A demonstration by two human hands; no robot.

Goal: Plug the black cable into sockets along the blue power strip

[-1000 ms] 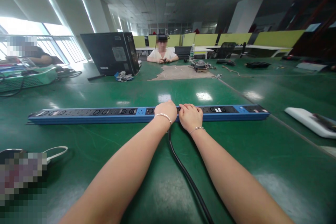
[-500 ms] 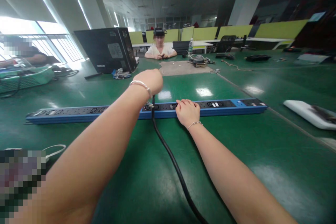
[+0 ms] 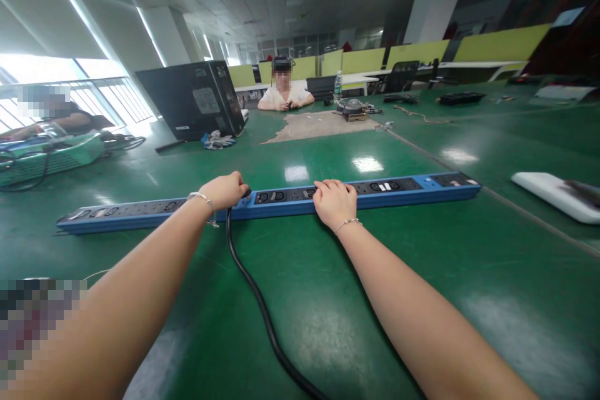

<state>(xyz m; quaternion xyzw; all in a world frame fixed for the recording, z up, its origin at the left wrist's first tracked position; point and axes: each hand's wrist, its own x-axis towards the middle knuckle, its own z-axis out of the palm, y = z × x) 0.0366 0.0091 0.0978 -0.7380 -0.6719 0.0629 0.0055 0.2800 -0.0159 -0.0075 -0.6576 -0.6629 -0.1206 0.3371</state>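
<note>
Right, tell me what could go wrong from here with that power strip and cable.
The left hand hides the upper end of the black cable, so a poor angle against the blue power strip might go unnoticed. The cable runs out of the picture's bottom edge; a tug there could pull it from the grip. If the right hand slipped, the strip might slide.

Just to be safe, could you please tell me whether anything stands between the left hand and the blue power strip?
Nothing visible does, apart from the black cable the left hand holds at the blue power strip; the right hand rests farther right.
</note>
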